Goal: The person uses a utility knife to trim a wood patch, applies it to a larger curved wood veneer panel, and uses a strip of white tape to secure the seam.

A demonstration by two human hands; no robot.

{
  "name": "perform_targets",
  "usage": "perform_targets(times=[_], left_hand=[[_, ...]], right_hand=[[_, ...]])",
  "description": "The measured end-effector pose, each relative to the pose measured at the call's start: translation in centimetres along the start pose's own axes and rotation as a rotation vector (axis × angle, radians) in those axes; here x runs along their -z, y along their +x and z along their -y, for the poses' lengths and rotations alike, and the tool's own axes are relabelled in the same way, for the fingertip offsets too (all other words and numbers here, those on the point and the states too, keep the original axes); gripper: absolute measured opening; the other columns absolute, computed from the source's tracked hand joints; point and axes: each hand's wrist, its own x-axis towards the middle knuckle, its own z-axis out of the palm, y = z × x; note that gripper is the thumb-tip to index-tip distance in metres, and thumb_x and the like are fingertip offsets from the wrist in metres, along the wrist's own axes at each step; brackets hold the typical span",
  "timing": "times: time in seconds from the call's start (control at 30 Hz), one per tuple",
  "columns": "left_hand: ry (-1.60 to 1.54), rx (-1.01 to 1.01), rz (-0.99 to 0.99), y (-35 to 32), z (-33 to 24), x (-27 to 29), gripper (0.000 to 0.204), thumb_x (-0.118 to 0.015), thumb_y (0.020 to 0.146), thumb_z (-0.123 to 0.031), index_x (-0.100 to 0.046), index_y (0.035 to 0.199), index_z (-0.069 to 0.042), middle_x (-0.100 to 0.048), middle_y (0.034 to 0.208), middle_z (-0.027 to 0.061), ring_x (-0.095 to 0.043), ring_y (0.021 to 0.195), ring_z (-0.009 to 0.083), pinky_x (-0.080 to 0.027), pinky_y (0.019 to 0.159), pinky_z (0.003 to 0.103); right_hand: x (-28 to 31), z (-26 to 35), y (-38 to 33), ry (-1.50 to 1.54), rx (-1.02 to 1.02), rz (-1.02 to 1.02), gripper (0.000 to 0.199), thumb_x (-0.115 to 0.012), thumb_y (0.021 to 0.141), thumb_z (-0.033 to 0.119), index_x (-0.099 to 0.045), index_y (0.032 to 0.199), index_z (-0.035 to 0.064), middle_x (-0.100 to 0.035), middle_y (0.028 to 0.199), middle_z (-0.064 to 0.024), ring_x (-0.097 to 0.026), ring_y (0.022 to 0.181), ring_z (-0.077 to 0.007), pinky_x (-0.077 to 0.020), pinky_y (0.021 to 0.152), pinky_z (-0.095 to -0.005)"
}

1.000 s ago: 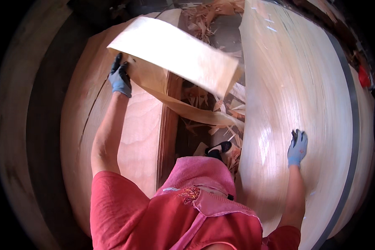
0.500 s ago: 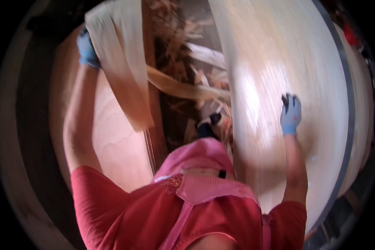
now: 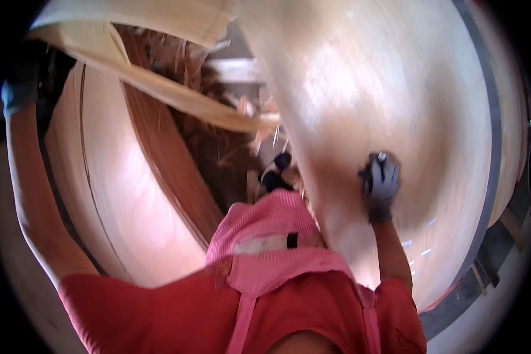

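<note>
My left hand in a blue glove reaches out to the far left. Its fingers merge into dark blur, so I cannot see whether they hold anything. Nearby, a long pale strip of wood veneer slants across the gap toward the right-hand stack, with a broader veneer piece above it. My right hand, gloved in grey, is curled closed over a large pale veneer sheet. A small light spot shows at its fingers; I cannot make out what it is.
To the left stands a stack of reddish wood sheets, its layered edge facing the gap. Wood scraps litter the floor between the stacks, around my foot. A dark band runs along the far right edge of the veneer sheet.
My left hand has swung outward and lower at the far left, and the veneer strips have spread across the gap. My right hand has come nearer and inward on the sheet.
</note>
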Motion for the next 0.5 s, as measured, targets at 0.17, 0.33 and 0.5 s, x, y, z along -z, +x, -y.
perform_targets(times=[0.17,0.33,0.5], left_hand=[[-0.676,0.202,-0.181,4.3,-6.0,-3.0,0.048,-0.047,0.101,-0.028,-0.042,0.144,-0.006,-0.051,0.138,0.0129,-0.051,0.124,0.0257,-0.047,0.102,0.04],[-0.876,0.063,-0.266,9.0,-5.7,-4.0,0.045,-0.049,0.101,-0.026,-0.045,0.142,-0.007,-0.053,0.136,0.011,-0.053,0.122,0.0233,-0.045,0.103,0.039],[-1.044,0.036,-0.375,12.2,-6.3,-2.0,0.042,-0.049,0.1,-0.029,-0.05,0.136,-0.008,-0.055,0.135,0.0109,-0.053,0.123,0.0243,-0.045,0.101,0.039]], right_hand=[[0.4,0.1,-0.1,0.073,-0.03,-0.045,0.043,-0.069,0.08,0.019,-0.06,0.119,0.0043,-0.059,0.116,-0.0199,-0.057,0.106,-0.0413,-0.0483,0.087,-0.0504],[3.1,1.0,2.4,0.107,-0.108,0.011,0.047,-0.072,0.077,0.02,-0.061,0.121,0.0075,-0.06,0.12,-0.0165,-0.061,0.099,-0.0371,-0.0516,0.081,-0.0458],[3.0,8.8,2.3,0.731,-0.524,-0.04,0.04,-0.067,0.086,0.018,-0.06,0.123,0.0049,-0.066,0.118,-0.0161,-0.065,0.101,-0.0332,-0.0515,0.085,-0.0413]])
